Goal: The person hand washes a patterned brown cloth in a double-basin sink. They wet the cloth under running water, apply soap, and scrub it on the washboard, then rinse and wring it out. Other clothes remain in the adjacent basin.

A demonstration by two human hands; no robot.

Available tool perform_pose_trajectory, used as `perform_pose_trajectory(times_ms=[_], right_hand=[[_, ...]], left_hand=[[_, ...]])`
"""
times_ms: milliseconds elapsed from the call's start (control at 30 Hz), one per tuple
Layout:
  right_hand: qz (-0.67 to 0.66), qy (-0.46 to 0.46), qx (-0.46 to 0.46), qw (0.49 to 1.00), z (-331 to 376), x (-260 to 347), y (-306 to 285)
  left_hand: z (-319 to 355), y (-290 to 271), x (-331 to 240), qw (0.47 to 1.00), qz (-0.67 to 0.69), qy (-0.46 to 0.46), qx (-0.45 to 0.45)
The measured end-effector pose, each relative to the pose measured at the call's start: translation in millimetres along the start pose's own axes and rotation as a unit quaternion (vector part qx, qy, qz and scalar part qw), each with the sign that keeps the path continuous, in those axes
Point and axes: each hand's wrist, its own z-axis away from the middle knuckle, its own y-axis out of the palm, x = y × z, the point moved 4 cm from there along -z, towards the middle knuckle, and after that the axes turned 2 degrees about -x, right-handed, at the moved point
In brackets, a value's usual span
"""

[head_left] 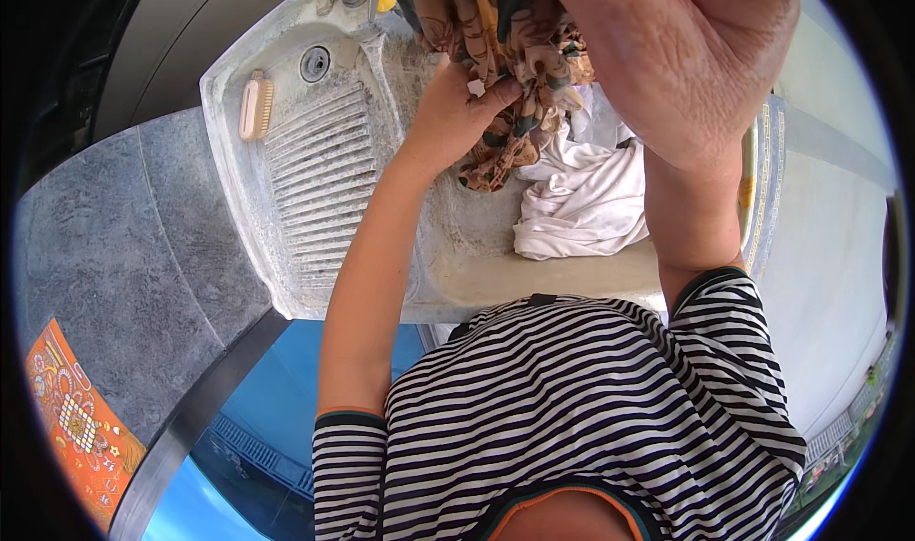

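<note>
My left hand (456, 112) is closed on a bunched cloth (491, 40) with a brown, tan and dark green print. The cloth rises past the top edge of the picture, and its lower folds hang over the right basin of the sink. Very close and large at the upper right is my right hand (691, 60), raised beside the cloth. Its fingers are out of the picture at the top, so their grip is hidden. Below the printed cloth, a crumpled white cloth (583, 203) lies in the right basin, partly behind my right hand.
The worn pale sink (448, 298) has a ribbed washboard (319, 183) on its left side, with a drain (315, 63) above it. A scrubbing brush (255, 107) rests at the left rim. Beside the sink runs a grey counter (95, 241) with an orange printed sheet (81, 427).
</note>
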Motion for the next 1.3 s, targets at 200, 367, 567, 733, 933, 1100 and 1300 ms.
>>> perform_pose_trajectory(times_ms=[200, 367, 567, 733, 933, 1100, 1300], right_hand=[[0.525, -0.055, 0.309, 0.791, 89, -113, -22], [0.238, 0.353, 0.214, 0.879, 107, -168, -29], [-0.144, 0.517, -0.028, 0.843, 125, -218, 15], [-0.019, 0.175, 0.037, 0.984, 122, -88, 84], [0.137, -0.036, 0.044, 0.989, 144, -158, 38], [0.126, 0.267, 0.124, 0.947, 159, -205, 25], [-0.212, 0.037, 0.004, 0.977, 111, -38, 110]], left_hand=[[-11, -20, 56, 0.981, -0.184, -0.053, -0.016], [-21, -37, 67, 0.986, 0.0, -0.161, 0.04], [-101, -1, 37, 0.947, 0.241, -0.21, -0.002], [-158, 36, 58, 0.904, 0.356, -0.234, 0.011], [-164, 76, 41, 0.921, 0.329, -0.179, 0.104], [-187, 80, 91, 0.928, -0.296, 0.178, 0.141], [-182, 98, 49, 0.72, -0.624, 0.202, 0.227]])
